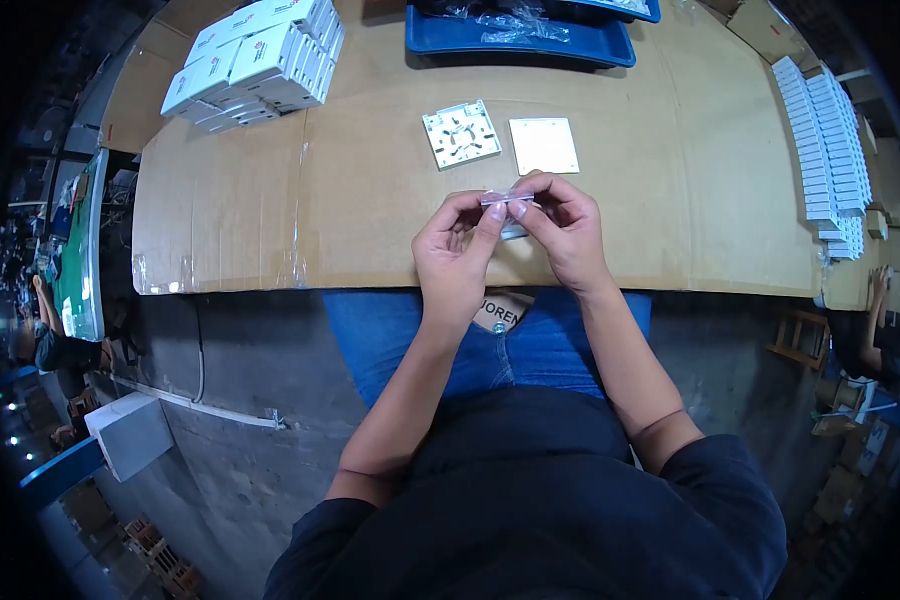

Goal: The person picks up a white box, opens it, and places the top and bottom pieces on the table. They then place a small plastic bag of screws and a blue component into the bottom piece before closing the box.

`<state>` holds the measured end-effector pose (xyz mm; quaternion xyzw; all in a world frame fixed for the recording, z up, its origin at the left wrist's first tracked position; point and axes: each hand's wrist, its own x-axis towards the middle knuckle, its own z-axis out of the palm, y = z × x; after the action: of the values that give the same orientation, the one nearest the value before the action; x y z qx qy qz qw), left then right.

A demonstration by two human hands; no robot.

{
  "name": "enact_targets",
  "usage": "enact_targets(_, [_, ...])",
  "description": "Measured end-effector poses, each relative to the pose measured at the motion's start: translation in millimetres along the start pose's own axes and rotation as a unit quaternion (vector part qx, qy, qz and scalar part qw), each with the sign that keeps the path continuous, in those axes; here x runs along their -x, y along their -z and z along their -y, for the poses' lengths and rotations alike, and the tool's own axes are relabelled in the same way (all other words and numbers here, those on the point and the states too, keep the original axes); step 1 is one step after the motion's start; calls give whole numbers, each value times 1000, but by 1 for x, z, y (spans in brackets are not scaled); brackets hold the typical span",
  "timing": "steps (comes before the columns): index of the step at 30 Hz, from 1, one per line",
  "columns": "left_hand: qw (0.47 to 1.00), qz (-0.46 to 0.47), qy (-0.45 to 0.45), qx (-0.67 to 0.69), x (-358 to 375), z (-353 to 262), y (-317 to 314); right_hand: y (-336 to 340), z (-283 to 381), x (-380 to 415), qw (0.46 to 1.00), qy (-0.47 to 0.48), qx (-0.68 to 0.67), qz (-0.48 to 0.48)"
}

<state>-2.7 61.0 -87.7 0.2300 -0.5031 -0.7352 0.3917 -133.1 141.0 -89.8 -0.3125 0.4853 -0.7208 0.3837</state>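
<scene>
Cardboard covers the tabletop (230, 220), which runs across a dim workshop with other people at its edges. Both hands meet just above its near edge: the left hand (457, 255) and the right hand (562, 232) each pinch one end of a small clear plastic bag (507, 198) between thumb and fingertips, stretched flat between them. It looks light, limp and slippery, best held by its edges as it is now; what it holds, if anything, is too small to tell. Beyond the hands lie two square white pieces side by side, one ribbed plate base (460, 134) and one plain cover plate (543, 145). One blue tray (450, 38) with more clear bags sits at the far edge, white boxes (255, 62) are stacked far left, and a long row of white parts (828, 150) lines the right.
</scene>
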Motion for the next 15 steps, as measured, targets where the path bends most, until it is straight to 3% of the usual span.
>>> enact_targets(6, [999,35,36,6,-2,0,5,12,5,-4,998,-17,17,61])
enact_targets(15, [994,29,91,42,-4,-7,9,17,1,-9,997,-21,11,75])
